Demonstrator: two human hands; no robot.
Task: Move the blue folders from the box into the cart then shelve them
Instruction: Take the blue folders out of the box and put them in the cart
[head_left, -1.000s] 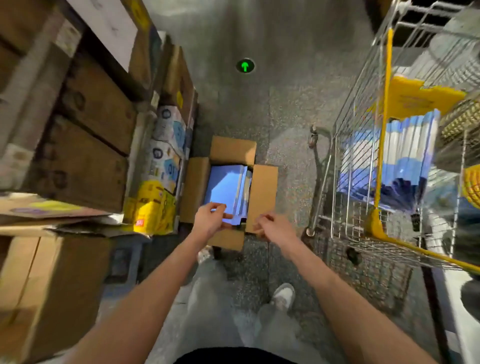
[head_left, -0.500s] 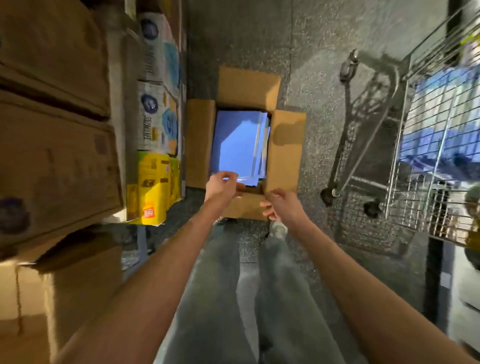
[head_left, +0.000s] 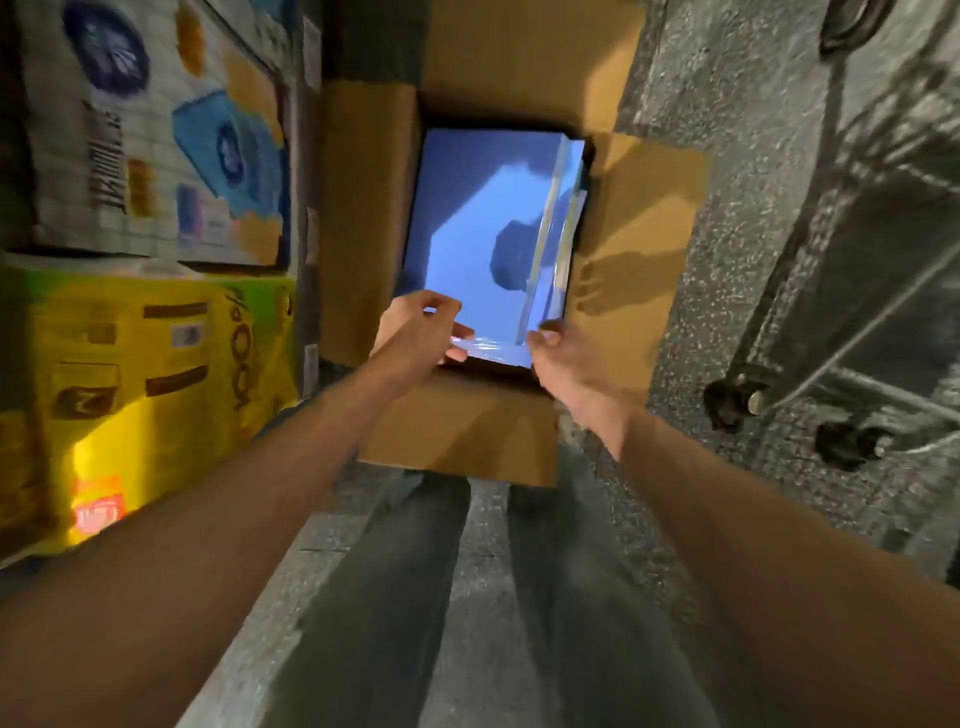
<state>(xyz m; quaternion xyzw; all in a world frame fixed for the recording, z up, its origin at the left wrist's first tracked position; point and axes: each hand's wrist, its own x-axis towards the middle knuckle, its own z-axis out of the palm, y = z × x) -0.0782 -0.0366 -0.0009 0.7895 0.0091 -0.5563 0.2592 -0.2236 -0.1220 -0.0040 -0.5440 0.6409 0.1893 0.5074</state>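
An open cardboard box (head_left: 639, 249) lies on the floor in front of me with its flaps spread out. Inside it lies a stack of blue folders (head_left: 467, 218) in clear wrapping, with several spines showing along the right side. My left hand (head_left: 415, 332) pinches the near left edge of the top folder, thumb on top. At the near right corner of the stack, my right hand (head_left: 566, 358) holds the folder's edge with curled fingers. Only the cart's lower frame and wheels (head_left: 737, 405) show at the right; its basket is out of view.
Printed cartons (head_left: 156, 130) and a yellow pack (head_left: 140, 395) are stacked close on the left of the box. The speckled grey floor (head_left: 727, 208) runs between the box and the cart's frame. My legs stand right behind the box.
I have leaned down much closer to the box, and the cart's basket has left the view. Both hands have closed onto the near edge of the top folder.
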